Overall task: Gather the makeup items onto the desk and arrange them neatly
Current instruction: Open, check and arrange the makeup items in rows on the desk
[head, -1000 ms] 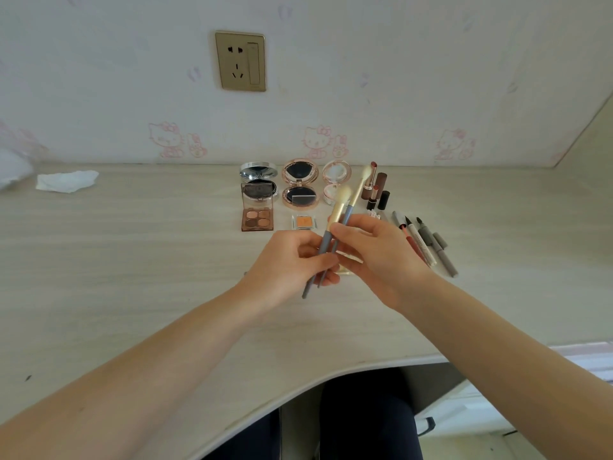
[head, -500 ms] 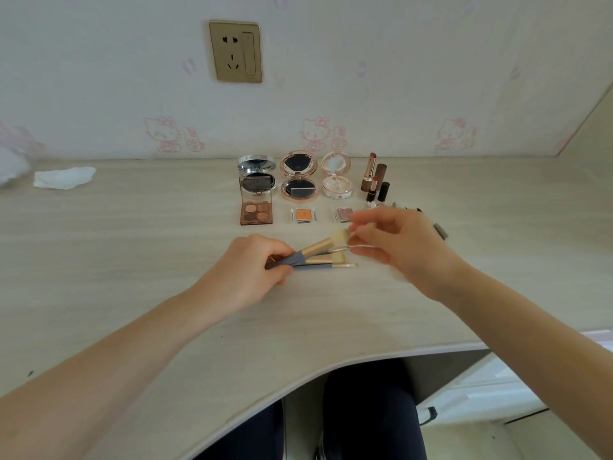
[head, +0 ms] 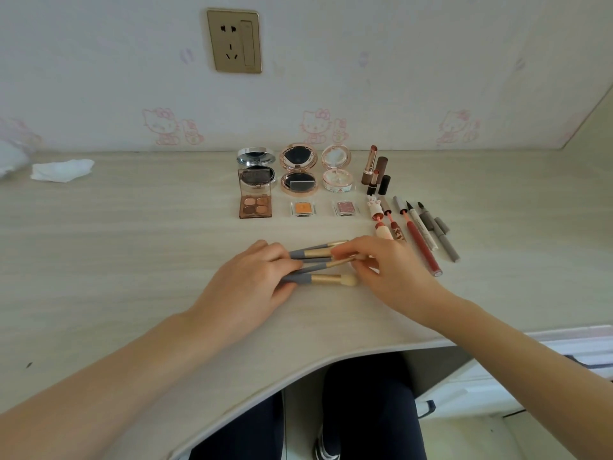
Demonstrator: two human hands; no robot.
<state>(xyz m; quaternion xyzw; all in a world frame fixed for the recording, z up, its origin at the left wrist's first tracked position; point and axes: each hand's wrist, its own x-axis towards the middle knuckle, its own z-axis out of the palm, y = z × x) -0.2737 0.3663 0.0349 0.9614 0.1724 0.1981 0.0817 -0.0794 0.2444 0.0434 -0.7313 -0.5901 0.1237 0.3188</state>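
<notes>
A: Where are the makeup brushes (head: 320, 265)?
B: They lie flat on the bench (head: 132, 260), in front of the small orange eyeshadow pan (head: 302, 208), with the grey handles to the left and the bristles to the right. The nearest brush (head: 320, 279) lies a little apart from the others.

A: And the hands?
B: The left hand (head: 247, 287) has its grip curled round the handle ends. The right hand (head: 386, 272) pinches the gold part of the upper brushes with bent fingers.

A: What stands behind the orange pan?
B: A black compact (head: 298, 170), open with its mirror up. Left of the pan is a four-colour eyeshadow palette (head: 255, 197), with a silver compact (head: 256, 164) behind it. Right of the pan is a pink pan (head: 346, 208), and behind that a white compact (head: 337, 169).

A: Further right?
B: Lipsticks (head: 375, 171) stand upright, and pens and lip glosses (head: 416, 232) lie side by side. Far left of the pan lies a white tissue (head: 61, 170).
</notes>
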